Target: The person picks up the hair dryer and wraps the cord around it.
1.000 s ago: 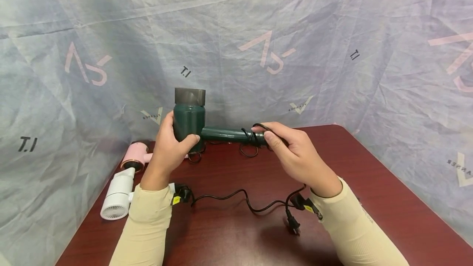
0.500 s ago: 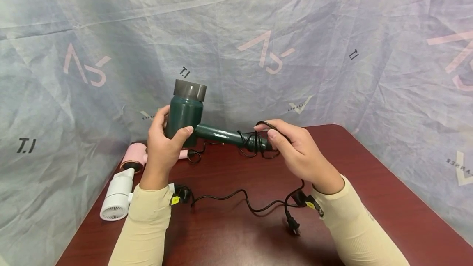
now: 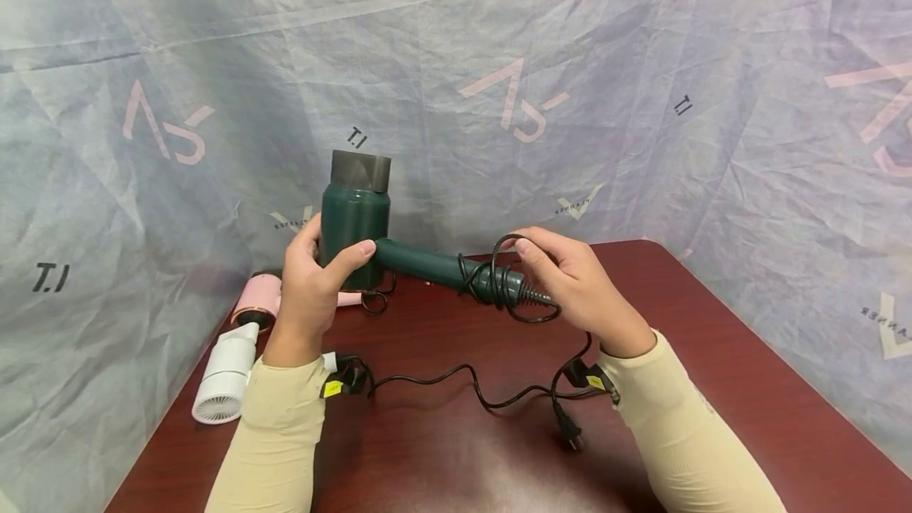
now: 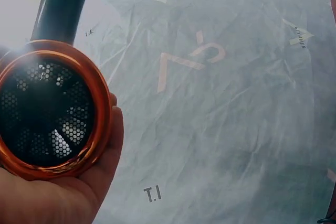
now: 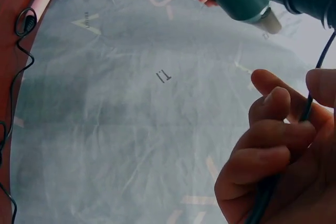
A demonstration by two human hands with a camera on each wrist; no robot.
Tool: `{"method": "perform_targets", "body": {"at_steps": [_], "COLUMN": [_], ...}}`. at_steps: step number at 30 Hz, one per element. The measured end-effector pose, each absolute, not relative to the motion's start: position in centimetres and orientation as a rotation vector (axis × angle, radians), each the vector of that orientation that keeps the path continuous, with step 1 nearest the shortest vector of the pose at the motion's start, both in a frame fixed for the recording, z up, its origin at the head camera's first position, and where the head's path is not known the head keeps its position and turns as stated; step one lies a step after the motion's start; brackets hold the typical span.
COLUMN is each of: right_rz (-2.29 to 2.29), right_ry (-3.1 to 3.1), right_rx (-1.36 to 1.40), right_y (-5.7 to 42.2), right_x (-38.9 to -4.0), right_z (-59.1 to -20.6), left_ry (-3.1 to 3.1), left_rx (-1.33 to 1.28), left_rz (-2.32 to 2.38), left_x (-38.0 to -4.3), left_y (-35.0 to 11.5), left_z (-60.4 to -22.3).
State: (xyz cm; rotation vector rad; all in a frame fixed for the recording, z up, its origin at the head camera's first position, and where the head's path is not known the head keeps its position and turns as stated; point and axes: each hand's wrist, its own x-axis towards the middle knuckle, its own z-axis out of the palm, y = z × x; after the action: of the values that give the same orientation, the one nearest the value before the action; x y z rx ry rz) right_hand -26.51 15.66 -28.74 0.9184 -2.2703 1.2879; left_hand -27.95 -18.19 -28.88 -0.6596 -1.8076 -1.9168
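Note:
A dark green hair dryer (image 3: 356, 220) with a grey translucent nozzle (image 3: 361, 171) is held above the table, nozzle up, its handle sloping down to the right. My left hand (image 3: 311, 283) grips its barrel, thumb across the near side. The left wrist view shows the dryer's copper ring (image 4: 101, 93) around a mesh intake. A black cord (image 5: 308, 106) is wound in loose loops around the handle's end. My right hand (image 3: 584, 291) pinches this cord between thumb and fingers beside the handle; in the right wrist view it also runs through the curled fingers.
A white hair dryer (image 3: 223, 382) and a pink hair dryer (image 3: 260, 295) lie at the left edge of the dark red table (image 3: 456, 457). A wavy black cord crosses the middle, near a plug (image 3: 570, 432) below my right hand. Printed grey cloth (image 3: 442, 101) hangs behind.
The green dryer's handle end has tilted downward, and its barrel has risen and shifted slightly left. Cord loops around the handle look wider, and more of the handle's tip shows beside my right hand.

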Motion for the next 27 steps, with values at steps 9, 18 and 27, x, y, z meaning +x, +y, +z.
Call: {"method": "perform_targets", "body": {"at_steps": [9,18,27], "right_rz": [1.295,0.969,0.775], "right_ry": [-2.476,-2.693,-2.687], "right_rx": [0.821,1.029,1.174], "right_y": [15.0,13.5,13.1], "right_x": [-26.8,-25.3,-22.5], "right_z": [-29.5,-29.7,-29.0], "left_ry": [-1.697,-1.586,-1.52], "left_rx": [-0.625,-0.484,-0.429], "left_rz": [-1.919,-1.911,-1.856], "left_x": [-27.9,-28.0,-28.1], "left_y": [-17.9,-17.9,-17.8], "left_z": [-28.6,-28.5,-28.7]}}
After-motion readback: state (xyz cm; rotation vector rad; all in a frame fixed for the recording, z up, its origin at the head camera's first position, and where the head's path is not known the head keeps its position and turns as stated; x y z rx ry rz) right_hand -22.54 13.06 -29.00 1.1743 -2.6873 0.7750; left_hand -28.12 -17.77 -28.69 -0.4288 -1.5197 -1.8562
